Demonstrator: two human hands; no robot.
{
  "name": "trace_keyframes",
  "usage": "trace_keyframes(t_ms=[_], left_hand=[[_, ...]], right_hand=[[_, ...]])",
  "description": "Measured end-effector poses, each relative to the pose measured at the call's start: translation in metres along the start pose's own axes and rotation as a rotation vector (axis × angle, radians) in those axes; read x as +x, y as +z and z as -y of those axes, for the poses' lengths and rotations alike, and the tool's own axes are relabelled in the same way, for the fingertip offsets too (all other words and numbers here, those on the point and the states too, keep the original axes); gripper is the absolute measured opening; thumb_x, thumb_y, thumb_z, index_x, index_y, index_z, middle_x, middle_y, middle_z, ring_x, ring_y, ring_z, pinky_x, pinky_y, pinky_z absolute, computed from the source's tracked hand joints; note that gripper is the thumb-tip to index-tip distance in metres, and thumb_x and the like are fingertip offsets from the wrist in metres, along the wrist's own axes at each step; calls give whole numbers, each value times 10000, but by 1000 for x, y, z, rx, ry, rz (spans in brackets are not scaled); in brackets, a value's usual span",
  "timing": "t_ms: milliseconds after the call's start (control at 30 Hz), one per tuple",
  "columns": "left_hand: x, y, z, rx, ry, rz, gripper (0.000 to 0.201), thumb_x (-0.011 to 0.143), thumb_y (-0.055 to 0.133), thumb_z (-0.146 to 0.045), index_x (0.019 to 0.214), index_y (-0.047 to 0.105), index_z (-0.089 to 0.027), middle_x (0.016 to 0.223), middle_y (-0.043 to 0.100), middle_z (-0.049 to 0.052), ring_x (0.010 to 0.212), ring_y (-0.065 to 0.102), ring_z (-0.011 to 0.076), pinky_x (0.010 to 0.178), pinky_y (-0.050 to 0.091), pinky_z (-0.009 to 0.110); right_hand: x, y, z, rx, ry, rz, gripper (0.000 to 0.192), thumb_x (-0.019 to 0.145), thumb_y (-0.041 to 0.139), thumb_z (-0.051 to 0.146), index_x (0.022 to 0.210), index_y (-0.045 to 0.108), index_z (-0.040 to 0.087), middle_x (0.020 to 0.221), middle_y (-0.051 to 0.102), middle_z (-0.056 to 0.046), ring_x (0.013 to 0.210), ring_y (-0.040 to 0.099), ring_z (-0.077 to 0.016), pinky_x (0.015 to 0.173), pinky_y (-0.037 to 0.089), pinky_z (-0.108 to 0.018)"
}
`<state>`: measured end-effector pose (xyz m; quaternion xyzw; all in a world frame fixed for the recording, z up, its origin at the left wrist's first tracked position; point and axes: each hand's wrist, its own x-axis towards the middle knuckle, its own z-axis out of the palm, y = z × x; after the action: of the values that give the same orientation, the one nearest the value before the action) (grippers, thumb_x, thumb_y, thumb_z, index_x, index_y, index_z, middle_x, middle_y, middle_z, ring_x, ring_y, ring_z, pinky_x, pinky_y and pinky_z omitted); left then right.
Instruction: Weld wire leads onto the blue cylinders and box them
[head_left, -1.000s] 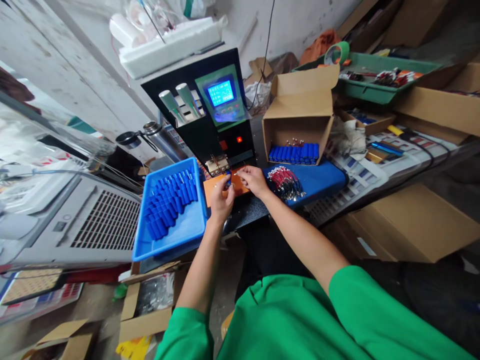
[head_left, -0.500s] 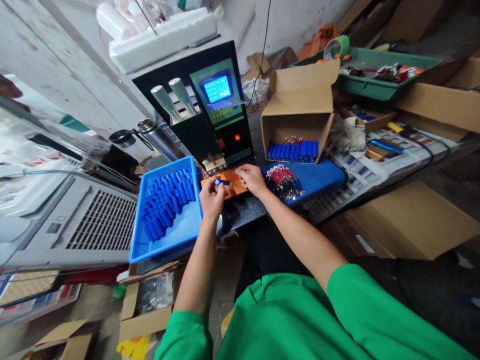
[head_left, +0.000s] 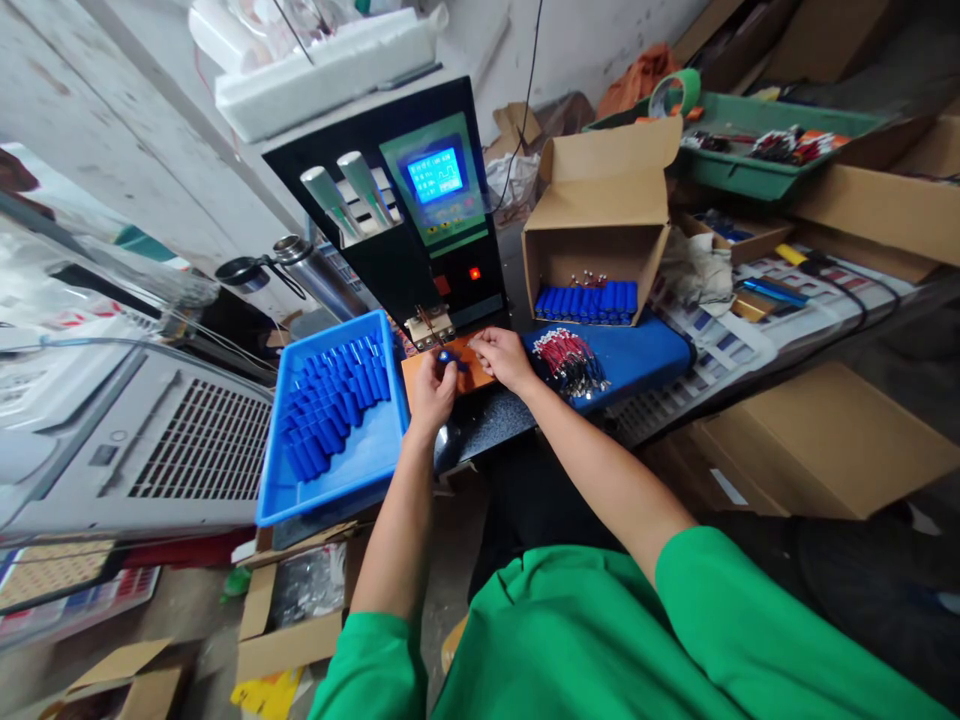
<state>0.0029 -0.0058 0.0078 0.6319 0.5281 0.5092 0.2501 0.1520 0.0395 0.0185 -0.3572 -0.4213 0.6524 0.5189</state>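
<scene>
A blue battery cell (head_left: pixel 445 357), pinched in the left hand (head_left: pixel 431 390), was raised since a moment earlier onto the orange plate (head_left: pixel 471 372) beneath the spot welder (head_left: pixel 420 215), the right hand (head_left: pixel 504 358) at 3 o'clock, its fingertips closed on something unseen.

Blue cells (head_left: pixel 334 405) fill a blue tray (head_left: pixel 360 470) beside an orange plate (head_left: pixel 469 370), under green sleeves (head_left: pixel 600 640).
</scene>
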Motion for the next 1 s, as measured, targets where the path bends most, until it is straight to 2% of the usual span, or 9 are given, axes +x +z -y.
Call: trace_keyframes(t_ms=[200,533,800,1000], left_hand=[[-1,1,9,-15,-29,4,251,923,594,-344,1100,637,-172,1024,718,87,947,710,211,879,595,374],[-2,3,9,42,4,-64,249,950,552,-334,1125,639,-179,1075,726,88,981,703,203,924,579,359],[-4,7,15,46,-3,-88,275,956,542,-314,1174,634,-175,1086,729,98,1036,696,223,970,561,393],[-6,9,11,47,11,-111,271,954,547,-317,1159,645,-170,1011,732,78,938,702,204,909,572,367]], right_hand=[[0,0,1,4,10,-5,287,739,774,358,688,547,190,489,435,85,411,344,-46,380,260,-175],[-3,0,1,17,2,-8,275,747,759,357,704,546,189,508,436,91,418,344,-39,382,259,-167],[-7,6,8,-5,16,-23,279,729,756,353,661,541,188,516,465,72,424,353,-43,386,236,-179],[-5,19,8,-30,-14,-15,288,727,747,373,643,537,194,514,468,61,441,357,-59,403,234,-200]])
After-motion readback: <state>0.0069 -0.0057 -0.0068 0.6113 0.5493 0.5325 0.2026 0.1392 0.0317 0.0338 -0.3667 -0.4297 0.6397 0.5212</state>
